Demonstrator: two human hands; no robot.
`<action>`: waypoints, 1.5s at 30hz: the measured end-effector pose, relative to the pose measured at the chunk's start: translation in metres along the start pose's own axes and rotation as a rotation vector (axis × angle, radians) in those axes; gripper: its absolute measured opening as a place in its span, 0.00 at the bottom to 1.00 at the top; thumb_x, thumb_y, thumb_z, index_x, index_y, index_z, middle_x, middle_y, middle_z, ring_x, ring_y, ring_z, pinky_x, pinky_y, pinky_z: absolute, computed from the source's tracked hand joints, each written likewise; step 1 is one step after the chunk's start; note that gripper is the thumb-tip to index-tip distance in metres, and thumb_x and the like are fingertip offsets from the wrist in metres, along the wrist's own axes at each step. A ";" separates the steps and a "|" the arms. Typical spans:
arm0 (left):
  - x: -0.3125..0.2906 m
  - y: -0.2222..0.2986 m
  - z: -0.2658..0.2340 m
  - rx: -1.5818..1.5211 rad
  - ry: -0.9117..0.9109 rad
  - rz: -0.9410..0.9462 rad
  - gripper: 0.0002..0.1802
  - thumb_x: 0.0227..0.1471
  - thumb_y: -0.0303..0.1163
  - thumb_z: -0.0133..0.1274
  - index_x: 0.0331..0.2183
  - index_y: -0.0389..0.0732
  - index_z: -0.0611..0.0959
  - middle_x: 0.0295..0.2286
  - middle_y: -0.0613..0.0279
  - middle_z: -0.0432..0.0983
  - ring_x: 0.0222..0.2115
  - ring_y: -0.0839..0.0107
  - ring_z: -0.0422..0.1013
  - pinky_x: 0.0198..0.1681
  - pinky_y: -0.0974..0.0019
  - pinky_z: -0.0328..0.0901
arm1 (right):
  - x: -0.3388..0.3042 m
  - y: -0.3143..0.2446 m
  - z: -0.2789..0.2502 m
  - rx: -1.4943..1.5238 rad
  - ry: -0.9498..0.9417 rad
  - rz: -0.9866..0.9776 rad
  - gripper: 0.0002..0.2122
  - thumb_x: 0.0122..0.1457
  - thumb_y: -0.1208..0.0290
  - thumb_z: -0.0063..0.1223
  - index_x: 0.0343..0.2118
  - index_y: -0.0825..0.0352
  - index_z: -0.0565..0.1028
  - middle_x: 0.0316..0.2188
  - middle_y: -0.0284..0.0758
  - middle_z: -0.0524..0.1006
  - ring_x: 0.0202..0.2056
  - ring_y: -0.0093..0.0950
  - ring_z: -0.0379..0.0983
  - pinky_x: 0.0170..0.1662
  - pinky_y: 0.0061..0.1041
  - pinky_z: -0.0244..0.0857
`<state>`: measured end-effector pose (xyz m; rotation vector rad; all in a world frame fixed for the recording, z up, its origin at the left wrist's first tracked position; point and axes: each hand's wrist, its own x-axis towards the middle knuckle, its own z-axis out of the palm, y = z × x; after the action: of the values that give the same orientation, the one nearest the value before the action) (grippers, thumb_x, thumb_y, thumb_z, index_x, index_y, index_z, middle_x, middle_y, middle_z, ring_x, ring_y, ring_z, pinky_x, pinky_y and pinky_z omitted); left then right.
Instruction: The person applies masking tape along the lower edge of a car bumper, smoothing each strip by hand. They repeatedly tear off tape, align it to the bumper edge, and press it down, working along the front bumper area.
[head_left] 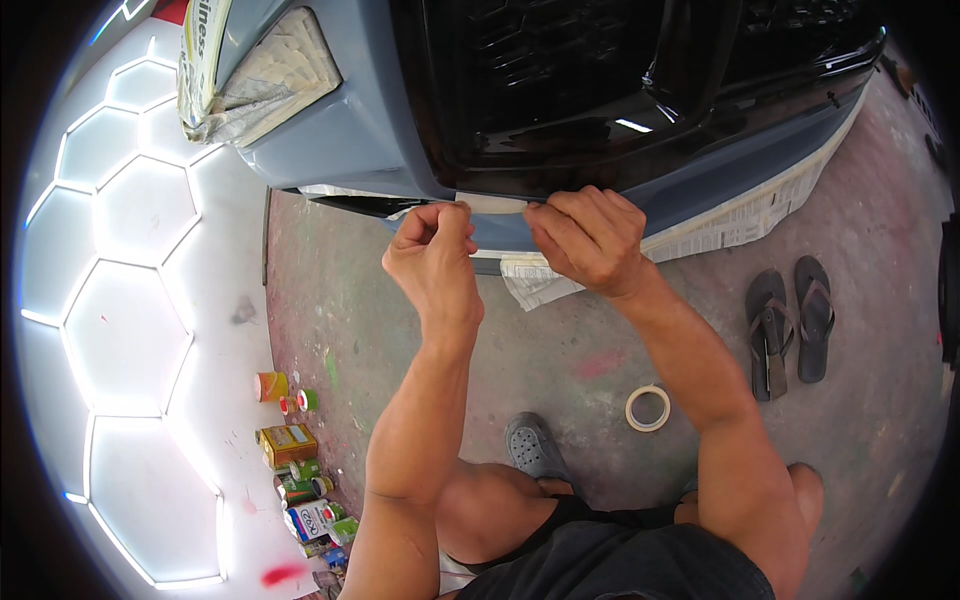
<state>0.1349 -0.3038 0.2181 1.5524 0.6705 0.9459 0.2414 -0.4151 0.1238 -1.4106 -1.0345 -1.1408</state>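
Observation:
Both hands are up at the lower edge of a grey-blue car bumper (370,130) with a glossy black grille (540,90). A short strip of cream masking tape (490,203) runs between them along the border of the black and grey parts. My left hand (436,258) is closed, its fingertips pinching the strip's left end. With bent fingers, my right hand (588,238) pinches the other end close against the bumper. Newspaper masking (730,228) hangs from the bumper's lower lip, right of my right hand. More paper and tape cover a recess (285,75) at upper left.
A roll of masking tape (648,408) lies on the stained concrete floor (430,400) below my right forearm. Dark flip-flops (768,330) rest farther right. Several paint cans (287,444) line the left wall, which carries hexagonal lights (130,310). A grey clog (535,445) is on my foot.

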 end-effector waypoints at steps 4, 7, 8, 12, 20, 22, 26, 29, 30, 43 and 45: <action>0.000 0.000 0.000 -0.004 0.012 0.001 0.04 0.53 0.24 0.64 0.29 0.32 0.86 0.22 0.63 0.78 0.21 0.78 0.70 0.27 0.74 0.64 | 0.000 -0.001 0.001 -0.008 0.003 0.004 0.10 0.46 0.80 0.73 0.33 0.66 0.84 0.28 0.31 0.79 0.22 0.26 0.73 0.23 0.25 0.60; 0.000 0.001 0.000 -0.013 0.015 -0.001 0.04 0.53 0.23 0.64 0.29 0.32 0.86 0.22 0.63 0.78 0.21 0.78 0.71 0.27 0.74 0.64 | 0.001 -0.001 0.000 -0.037 -0.004 0.004 0.09 0.46 0.78 0.71 0.32 0.63 0.84 0.28 0.28 0.80 0.23 0.22 0.75 0.25 0.21 0.62; 0.000 0.000 -0.001 -0.017 0.016 0.000 0.04 0.53 0.23 0.64 0.29 0.32 0.86 0.22 0.63 0.78 0.21 0.78 0.71 0.27 0.74 0.64 | 0.001 -0.001 0.000 -0.032 -0.003 0.004 0.09 0.46 0.78 0.71 0.32 0.63 0.84 0.28 0.28 0.80 0.23 0.23 0.75 0.25 0.21 0.63; 0.002 0.000 -0.004 -0.028 -0.009 0.009 0.04 0.53 0.23 0.64 0.29 0.32 0.87 0.22 0.63 0.78 0.22 0.78 0.71 0.28 0.74 0.65 | 0.001 -0.002 0.001 -0.027 -0.001 0.002 0.08 0.47 0.78 0.71 0.32 0.63 0.84 0.28 0.29 0.80 0.24 0.23 0.76 0.25 0.21 0.64; 0.002 -0.001 -0.004 -0.006 -0.011 -0.022 0.05 0.53 0.24 0.64 0.30 0.31 0.88 0.22 0.62 0.79 0.21 0.77 0.71 0.28 0.73 0.66 | -0.001 0.000 0.002 -0.024 0.008 0.008 0.09 0.47 0.78 0.71 0.32 0.64 0.85 0.27 0.30 0.80 0.23 0.24 0.76 0.24 0.22 0.63; 0.002 -0.002 -0.004 0.000 -0.008 -0.028 0.05 0.53 0.24 0.64 0.30 0.31 0.88 0.22 0.62 0.79 0.21 0.77 0.71 0.28 0.73 0.65 | -0.001 0.000 0.002 -0.010 0.006 0.003 0.09 0.47 0.79 0.73 0.32 0.66 0.84 0.28 0.32 0.80 0.23 0.27 0.75 0.24 0.25 0.63; 0.001 0.001 -0.004 0.007 -0.010 -0.043 0.06 0.53 0.25 0.64 0.31 0.30 0.89 0.22 0.60 0.80 0.21 0.76 0.71 0.27 0.73 0.64 | -0.001 0.000 0.002 -0.010 -0.009 0.004 0.09 0.48 0.78 0.73 0.33 0.66 0.85 0.28 0.32 0.80 0.23 0.26 0.75 0.24 0.24 0.63; 0.000 0.003 -0.002 0.009 -0.017 -0.057 0.07 0.54 0.25 0.63 0.32 0.30 0.89 0.22 0.60 0.80 0.20 0.76 0.71 0.27 0.72 0.64 | -0.002 0.001 0.002 -0.011 -0.008 0.005 0.08 0.49 0.77 0.72 0.33 0.66 0.85 0.28 0.32 0.80 0.22 0.26 0.75 0.24 0.24 0.63; 0.000 0.003 -0.002 0.011 -0.018 -0.061 0.07 0.54 0.25 0.63 0.32 0.30 0.89 0.22 0.59 0.80 0.20 0.76 0.71 0.27 0.72 0.63 | -0.002 0.001 0.002 -0.011 -0.007 0.008 0.08 0.49 0.77 0.72 0.33 0.65 0.85 0.28 0.32 0.80 0.22 0.26 0.75 0.24 0.24 0.63; 0.000 0.007 -0.002 0.009 0.002 -0.027 0.08 0.53 0.26 0.64 0.26 0.32 0.86 0.19 0.60 0.78 0.19 0.76 0.69 0.27 0.71 0.62 | 0.000 -0.004 0.005 -0.017 0.011 0.044 0.08 0.49 0.77 0.71 0.33 0.64 0.85 0.28 0.31 0.80 0.23 0.27 0.75 0.24 0.25 0.63; -0.001 0.006 -0.002 0.004 0.016 -0.035 0.08 0.52 0.27 0.64 0.26 0.31 0.85 0.19 0.60 0.77 0.19 0.76 0.69 0.27 0.71 0.61 | 0.000 -0.006 0.005 -0.024 0.023 0.049 0.08 0.47 0.77 0.71 0.31 0.63 0.84 0.28 0.29 0.80 0.23 0.25 0.75 0.25 0.24 0.62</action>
<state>0.1323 -0.3044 0.2234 1.5332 0.7084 0.9321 0.2362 -0.4097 0.1246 -1.4306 -0.9681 -1.1348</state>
